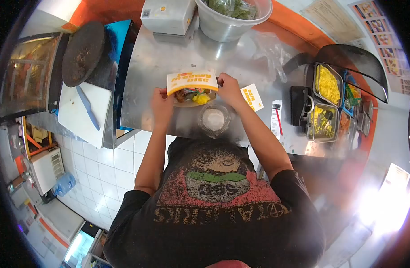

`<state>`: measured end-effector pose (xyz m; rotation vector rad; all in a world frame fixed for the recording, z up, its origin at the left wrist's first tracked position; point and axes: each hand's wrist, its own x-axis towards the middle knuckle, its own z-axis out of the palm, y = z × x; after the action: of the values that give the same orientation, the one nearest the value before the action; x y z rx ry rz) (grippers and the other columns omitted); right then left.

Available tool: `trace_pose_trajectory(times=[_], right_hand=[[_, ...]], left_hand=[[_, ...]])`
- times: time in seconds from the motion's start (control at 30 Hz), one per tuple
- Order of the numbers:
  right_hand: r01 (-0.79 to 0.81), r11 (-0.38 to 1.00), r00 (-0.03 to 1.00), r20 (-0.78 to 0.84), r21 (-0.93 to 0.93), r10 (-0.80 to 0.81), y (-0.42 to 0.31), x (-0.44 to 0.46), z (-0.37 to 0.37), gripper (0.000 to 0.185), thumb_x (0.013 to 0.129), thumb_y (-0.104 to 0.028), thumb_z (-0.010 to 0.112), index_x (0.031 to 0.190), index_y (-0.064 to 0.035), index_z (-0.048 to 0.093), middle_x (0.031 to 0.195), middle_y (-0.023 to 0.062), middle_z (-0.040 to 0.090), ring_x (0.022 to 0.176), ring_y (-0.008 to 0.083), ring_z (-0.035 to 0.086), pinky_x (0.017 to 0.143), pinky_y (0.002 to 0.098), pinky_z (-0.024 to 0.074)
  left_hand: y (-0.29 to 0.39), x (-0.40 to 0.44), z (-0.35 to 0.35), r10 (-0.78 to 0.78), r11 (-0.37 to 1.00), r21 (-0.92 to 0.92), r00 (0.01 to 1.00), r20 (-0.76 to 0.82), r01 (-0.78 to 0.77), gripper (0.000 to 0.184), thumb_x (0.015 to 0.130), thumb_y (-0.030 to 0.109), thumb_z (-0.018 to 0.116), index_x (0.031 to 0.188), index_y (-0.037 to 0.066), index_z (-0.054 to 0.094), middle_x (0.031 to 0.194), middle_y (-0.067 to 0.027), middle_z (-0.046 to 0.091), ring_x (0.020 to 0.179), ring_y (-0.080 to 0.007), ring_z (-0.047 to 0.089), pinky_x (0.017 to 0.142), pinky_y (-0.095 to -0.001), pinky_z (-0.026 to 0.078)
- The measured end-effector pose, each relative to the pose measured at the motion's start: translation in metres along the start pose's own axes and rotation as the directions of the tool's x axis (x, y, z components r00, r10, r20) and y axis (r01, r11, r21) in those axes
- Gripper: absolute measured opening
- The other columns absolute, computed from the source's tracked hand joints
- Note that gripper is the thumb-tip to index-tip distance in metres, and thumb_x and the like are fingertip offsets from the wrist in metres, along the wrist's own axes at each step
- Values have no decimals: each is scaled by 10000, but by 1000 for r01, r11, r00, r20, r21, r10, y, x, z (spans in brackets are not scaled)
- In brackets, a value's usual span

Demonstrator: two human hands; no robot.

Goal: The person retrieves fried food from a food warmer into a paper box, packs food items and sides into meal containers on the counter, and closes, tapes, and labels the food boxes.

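Note:
A printed paper food box (192,80), white with orange and yellow lettering, sits on the steel counter in front of me, its lid partly lifted. Inside show a yellow food portion (201,98), some brown pieces and a bit of green. My left hand (161,105) grips the box's left edge, fingers partly hidden. At the lid's right corner, my right hand (229,88) pinches the card. Nearer my body stands a round clear plastic tub (214,119) with something white in it. A small printed card (251,97) lies just right of my right hand.
Right of me are a receipt (275,119) with a red pen (279,122) and containers of yellow food (328,85). At the back stand a white device (167,18) and a large tub of greens (223,24). Leftward, a blue knife (88,108) rests on a white cutting board (77,120).

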<state>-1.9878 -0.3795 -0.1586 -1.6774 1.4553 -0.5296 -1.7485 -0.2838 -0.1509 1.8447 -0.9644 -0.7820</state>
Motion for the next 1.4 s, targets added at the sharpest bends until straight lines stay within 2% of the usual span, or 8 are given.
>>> trace_pose_trajectory(times=[0.23,0.3,0.4,0.6,0.87,1.07,1.13,1.4], right_hand=[[-47,998,998,-40,42,48,1,-14,10,304,712,-43,736,992,-15,623,951,187,689,830,310,674,733,385,517],[106,893,990,-133,436,-52,-6,-22,13,554,727,-56,743,1261,-71,598,1223,203,638,1048,308,665,854,357,529],[250,967,959,126,50,-254,-3,-33,-3,788,726,-126,785,1442,-134,456,1418,215,495,1252,308,555,1011,350,465],[203,974,947,234,99,-221,-5,-28,-16,865,694,-227,848,1456,-217,439,1453,241,437,1357,339,434,1125,354,342],[179,983,967,173,48,-185,7,-24,-2,801,668,-232,851,1397,-238,519,1453,224,438,1293,355,499,1060,370,420],[197,978,950,233,66,-207,1,-22,-15,772,698,-150,827,1397,-255,517,1491,192,412,1328,301,477,1091,351,391],[226,971,940,245,78,-238,0,-20,-16,770,701,-145,823,1398,-255,516,1501,186,401,1327,297,478,1091,352,390],[143,983,943,286,116,-171,3,-19,-19,775,695,-145,827,1397,-252,517,1502,129,419,1319,282,489,1064,358,423]], left_hand=[[-10,-1,1,178,975,-146,982,60,-167,444,819,-48,629,1255,13,570,1222,-185,649,1049,-295,664,945,-370,506],[-14,2,-8,344,934,46,927,153,-354,537,818,-51,625,1336,34,516,1259,-196,621,1090,-333,639,972,-388,490],[-23,7,-21,470,803,230,822,322,-550,639,822,-24,642,1427,68,455,1311,-212,578,1166,-386,582,1022,-418,452],[-7,1,-33,420,818,203,800,429,-539,652,832,142,729,1426,88,466,1336,-221,555,1256,-386,504,1062,-432,404],[-25,12,-33,346,884,125,811,472,-450,641,809,193,756,1399,130,514,1423,-213,481,1294,-383,466,1070,-437,383],[23,26,-30,571,678,157,650,502,-718,657,749,374,789,1354,226,580,1528,-146,361,1386,-376,334,1126,-524,276],[28,35,-11,470,499,254,505,724,-829,612,775,510,719,1333,292,595,1545,-115,329,1396,-384,289,1126,-616,177],[26,32,0,508,355,295,448,736,-887,526,823,563,630,1309,363,596,1540,-90,343,1375,-354,320,1078,-626,213]])
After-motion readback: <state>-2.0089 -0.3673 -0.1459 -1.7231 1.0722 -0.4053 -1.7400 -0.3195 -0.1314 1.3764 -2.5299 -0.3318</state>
